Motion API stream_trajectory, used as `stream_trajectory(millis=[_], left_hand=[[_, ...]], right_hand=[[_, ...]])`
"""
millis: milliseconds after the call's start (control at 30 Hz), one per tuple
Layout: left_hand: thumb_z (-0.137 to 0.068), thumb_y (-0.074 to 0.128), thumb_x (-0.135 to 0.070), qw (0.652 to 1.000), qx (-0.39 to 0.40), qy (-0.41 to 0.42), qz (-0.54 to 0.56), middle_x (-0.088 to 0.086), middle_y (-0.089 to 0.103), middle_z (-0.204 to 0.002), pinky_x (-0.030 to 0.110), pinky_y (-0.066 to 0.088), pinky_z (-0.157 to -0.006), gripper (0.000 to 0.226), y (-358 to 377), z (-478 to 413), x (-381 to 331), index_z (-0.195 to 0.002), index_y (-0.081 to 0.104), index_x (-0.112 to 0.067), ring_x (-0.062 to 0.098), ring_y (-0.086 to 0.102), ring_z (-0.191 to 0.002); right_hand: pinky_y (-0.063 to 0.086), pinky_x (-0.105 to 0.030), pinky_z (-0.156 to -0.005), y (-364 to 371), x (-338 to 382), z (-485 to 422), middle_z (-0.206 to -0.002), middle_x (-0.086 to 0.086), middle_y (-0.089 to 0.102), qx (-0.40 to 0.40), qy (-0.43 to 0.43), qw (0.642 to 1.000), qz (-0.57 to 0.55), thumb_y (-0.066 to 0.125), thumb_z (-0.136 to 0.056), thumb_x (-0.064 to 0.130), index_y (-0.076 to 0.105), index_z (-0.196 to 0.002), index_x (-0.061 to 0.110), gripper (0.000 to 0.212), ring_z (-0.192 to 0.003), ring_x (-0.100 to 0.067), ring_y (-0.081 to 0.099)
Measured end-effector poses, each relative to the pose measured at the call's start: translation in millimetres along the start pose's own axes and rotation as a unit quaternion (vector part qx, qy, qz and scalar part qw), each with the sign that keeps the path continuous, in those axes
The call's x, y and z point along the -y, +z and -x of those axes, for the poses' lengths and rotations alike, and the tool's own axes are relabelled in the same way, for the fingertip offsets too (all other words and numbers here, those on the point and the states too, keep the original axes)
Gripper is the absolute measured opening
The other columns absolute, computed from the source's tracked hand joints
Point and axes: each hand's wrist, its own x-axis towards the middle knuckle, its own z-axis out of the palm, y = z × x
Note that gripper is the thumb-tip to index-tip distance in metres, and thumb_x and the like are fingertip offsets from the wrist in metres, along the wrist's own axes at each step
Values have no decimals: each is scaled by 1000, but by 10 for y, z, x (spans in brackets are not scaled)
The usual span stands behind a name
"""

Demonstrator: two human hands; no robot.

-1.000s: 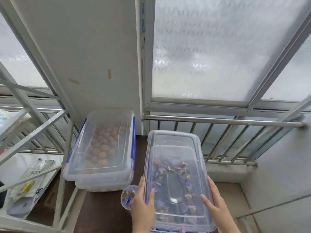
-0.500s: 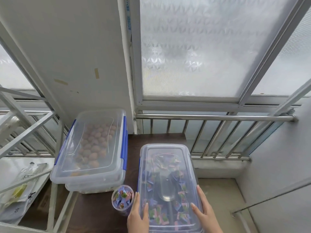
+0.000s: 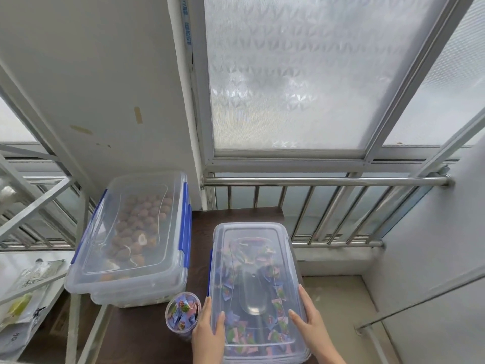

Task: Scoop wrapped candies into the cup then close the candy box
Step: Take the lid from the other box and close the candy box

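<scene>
The clear candy box stands on the dark table with its clear lid lying flat on top. Through the lid I see wrapped candies and a clear scoop inside. My left hand presses the lid's near left edge and my right hand presses its near right edge, fingers spread flat. A clear cup full of wrapped candies stands just left of the box, beside my left hand.
A second lidded box with blue clips, holding brown round items, sits at the table's left. A metal railing and frosted window run behind. A metal rack with bags stands at the far left.
The lid has come down flat onto the candy box. Both hands stay on its near edges. The view has tilted, so the boxes sit lower in frame.
</scene>
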Motion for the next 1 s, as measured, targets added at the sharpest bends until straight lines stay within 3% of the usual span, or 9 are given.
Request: stream_trajectory(millis=[133,300,533,633,767,833,900,1000], left_hand=[[-84,72,-14,1000,-19,1,0,11,47,-148,37,38,-110,59,23,71,59,-138,49,-10,28,47,-136],[-82,74,-16,1000,-24,0,1,10,51,-145,37,44,-103,62,42,104,77,-139,49,-13,29,55,-128],[-85,71,-20,999,2,-31,37,5,44,-151,37,36,-112,65,25,99,80,-143,43,-17,27,46,-135],[-81,76,-20,995,-21,-84,56,11,52,-145,39,39,-107,69,55,146,112,-141,45,-10,32,53,-129],[-61,91,-24,965,-77,-216,127,20,63,-128,42,42,-103,73,98,296,189,-121,59,3,36,59,-116],[-54,93,-37,940,-28,-280,194,19,63,-124,43,42,-106,82,14,250,228,-116,59,4,35,59,-115],[-53,91,-47,921,68,-279,265,20,68,-113,47,48,-102,83,-77,155,267,-111,61,4,35,65,-106],[-72,78,-15,869,141,-285,379,23,71,-99,51,50,-97,57,-123,-18,234,-120,59,8,36,66,-98]], right_hand=[[17,-27,-117,47,-105,38,-158,3,19,-1,-14,1000,24,57,-92,1,21,-149,13,69,-139,-5,21],[12,-33,-121,101,-152,63,-158,13,10,7,-1,999,35,53,-96,13,13,-151,24,69,-141,0,13],[15,-31,-119,80,-188,60,-160,12,11,11,4,999,33,55,-95,15,15,-151,28,70,-141,-1,15],[24,-42,-119,42,-218,36,-159,5,19,-14,31,999,-16,66,-89,15,21,-150,26,77,-144,-14,21],[21,-45,-117,-16,-254,-60,-161,1,10,-30,134,987,-77,78,-78,25,11,-152,24,100,-147,-22,14],[23,-46,-116,-30,-271,-121,-161,-2,11,-24,169,980,-101,82,-71,33,10,-152,23,109,-146,-23,16],[26,-46,-115,-30,-285,-162,-160,-6,17,-18,191,973,-131,86,-62,44,11,-152,21,120,-145,-25,22],[37,-45,-109,-17,-342,-186,-148,-11,41,1,207,960,-188,92,-42,49,26,-148,13,130,-134,-26,42]])
